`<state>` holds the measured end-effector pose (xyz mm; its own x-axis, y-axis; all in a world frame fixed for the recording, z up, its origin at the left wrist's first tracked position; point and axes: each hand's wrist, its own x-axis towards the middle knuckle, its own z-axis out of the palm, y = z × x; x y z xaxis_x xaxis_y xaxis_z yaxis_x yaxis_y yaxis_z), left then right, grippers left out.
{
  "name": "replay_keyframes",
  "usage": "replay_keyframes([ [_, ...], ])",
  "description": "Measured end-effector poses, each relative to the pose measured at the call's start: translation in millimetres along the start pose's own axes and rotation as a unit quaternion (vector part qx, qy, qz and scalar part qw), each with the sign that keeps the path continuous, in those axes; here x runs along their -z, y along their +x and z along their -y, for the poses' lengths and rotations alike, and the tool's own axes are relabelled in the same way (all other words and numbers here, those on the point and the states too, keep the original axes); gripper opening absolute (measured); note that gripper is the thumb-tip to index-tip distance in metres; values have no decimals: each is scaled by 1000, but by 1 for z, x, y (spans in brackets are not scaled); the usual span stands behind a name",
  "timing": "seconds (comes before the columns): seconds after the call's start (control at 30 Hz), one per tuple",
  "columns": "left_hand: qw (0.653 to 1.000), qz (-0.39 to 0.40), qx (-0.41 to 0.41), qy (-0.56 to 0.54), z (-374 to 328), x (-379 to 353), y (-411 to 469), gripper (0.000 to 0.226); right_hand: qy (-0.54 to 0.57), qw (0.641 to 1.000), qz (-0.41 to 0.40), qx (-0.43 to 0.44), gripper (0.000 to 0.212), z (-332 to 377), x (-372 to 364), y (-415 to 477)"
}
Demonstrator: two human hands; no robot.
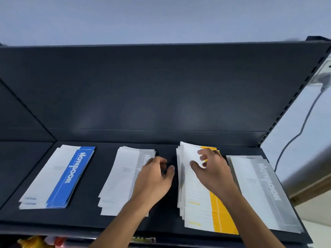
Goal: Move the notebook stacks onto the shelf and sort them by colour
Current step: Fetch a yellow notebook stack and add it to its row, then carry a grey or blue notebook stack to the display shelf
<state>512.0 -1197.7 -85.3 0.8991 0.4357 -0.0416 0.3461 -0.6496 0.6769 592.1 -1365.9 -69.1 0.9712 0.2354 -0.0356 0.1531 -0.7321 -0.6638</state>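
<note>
Four notebook stacks lie side by side on a dark shelf (86,214). At the left is the blue stack (59,178). A grey stack (121,179) comes after it, then the yellow stack (198,199), and another grey stack (263,194) at the right. My left hand (154,178) hovers over the right edge of the middle grey stack, fingers curled and apart, holding nothing. My right hand (213,169) rests on the yellow stack, its thumb and fingers pinching the white top cover near the far end, which is slightly lifted.
The shelf's dark back panel (161,86) rises behind the stacks. A slotted upright (290,102) bounds the right side, with a white plug and cable (304,120) on the wall beyond. Colourful items (39,241) show below the shelf's front edge.
</note>
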Motion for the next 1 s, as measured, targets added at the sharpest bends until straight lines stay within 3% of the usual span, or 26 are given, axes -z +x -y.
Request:
replay_keyframes([
  [0.23,997,-41,8,-67,49,86,-2,20,27,993,53,107,32,95,-45,-10],
  [0.5,987,-106,11,-119,153,227,-20,12,46,979,98,174,27,240,-132,-48],
  [0.77,983,-169,39,-59,296,368,-58,10,94,954,160,237,24,387,-255,-97],
  [1.0,963,-245,106,-47,391,453,-115,12,70,919,238,306,24,484,-347,-137],
])
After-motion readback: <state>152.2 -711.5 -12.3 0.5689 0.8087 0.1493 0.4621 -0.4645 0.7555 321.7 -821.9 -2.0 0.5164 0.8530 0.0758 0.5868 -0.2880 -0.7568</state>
